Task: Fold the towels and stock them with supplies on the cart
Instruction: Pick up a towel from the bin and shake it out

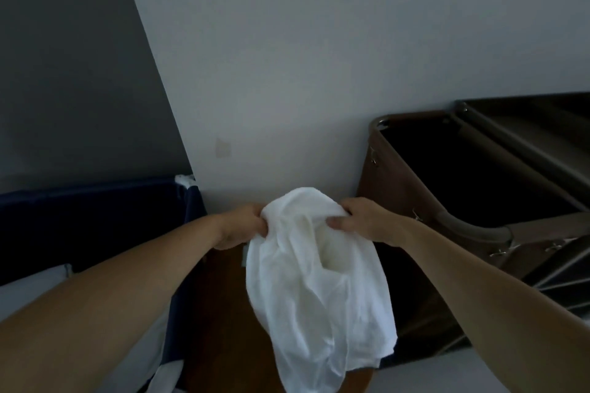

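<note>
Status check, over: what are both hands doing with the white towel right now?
Left hand and right hand each grip the towel's top edge. White towel hangs unfolded, crumpled, in the air. Brown cart to the right; nothing in between.

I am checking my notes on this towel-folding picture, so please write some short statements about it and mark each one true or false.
1. The left hand and the right hand both grip the white towel. True.
2. The white towel is neatly folded. False: it hangs loose and crumpled.
3. The brown cart stands on the person's right. True.
4. The white towel lies inside the brown cart. False: it hangs in the air, left of the brown cart.
5. A dark blue bin stands on the person's left. True.
</note>
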{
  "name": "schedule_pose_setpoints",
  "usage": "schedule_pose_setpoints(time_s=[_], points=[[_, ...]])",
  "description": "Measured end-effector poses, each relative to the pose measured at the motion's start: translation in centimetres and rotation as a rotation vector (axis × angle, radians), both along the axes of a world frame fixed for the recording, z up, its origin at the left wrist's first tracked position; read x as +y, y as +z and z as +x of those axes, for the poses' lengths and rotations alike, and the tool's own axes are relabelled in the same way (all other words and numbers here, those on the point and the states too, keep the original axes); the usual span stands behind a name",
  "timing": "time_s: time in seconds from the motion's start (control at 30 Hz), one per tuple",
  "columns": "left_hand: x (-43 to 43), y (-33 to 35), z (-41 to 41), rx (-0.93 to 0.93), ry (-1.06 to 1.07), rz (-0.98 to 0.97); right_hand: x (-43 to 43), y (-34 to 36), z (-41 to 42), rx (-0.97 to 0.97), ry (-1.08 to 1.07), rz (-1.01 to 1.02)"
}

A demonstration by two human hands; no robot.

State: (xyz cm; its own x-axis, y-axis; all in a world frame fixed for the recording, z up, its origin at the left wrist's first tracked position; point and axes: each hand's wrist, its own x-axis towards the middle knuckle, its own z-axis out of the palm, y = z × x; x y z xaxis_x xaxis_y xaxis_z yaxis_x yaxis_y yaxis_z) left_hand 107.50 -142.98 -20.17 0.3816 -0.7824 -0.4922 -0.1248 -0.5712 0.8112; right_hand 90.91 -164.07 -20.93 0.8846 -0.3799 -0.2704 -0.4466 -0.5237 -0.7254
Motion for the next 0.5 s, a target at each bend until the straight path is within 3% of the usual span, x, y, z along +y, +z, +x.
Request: schedule_pose_setpoints(time_s=[0.07, 0.1, 0.23, 0.3, 0.4, 0.5], points=[[0.3, -0.3, 0.1, -0.188, -0.053, 0.176, 0.6, 0.4, 0.8, -0.059, -0.014, -0.034], [0.3, -0.3, 0.1, -0.197, -0.074, 0.231, 1.2, 0.7, 1.2, -0.084, 0.003, -0.025], [-0.2, 0.4, -1.4, -0.091, -0.191, 0.139, 3.6, 0.7, 2.5, -0.089, 0.148, -0.023], [-0.6, 0.4, -2.6, -0.201, -0.284, 0.108, 4.1, 0.8, 2.9, -0.094, 0.2, -0.062], [-1.1, -0.2, -3.2, -0.353, -0.18, 0.063, 3.9, 1.2, 3.2, -0.118, 0.217, -0.124], [-1.1, 0.3, -3.1, -0.11, -0.043, -0.03, 2.8, 1.6, 3.0, -0.171, 0.177, -0.129]])
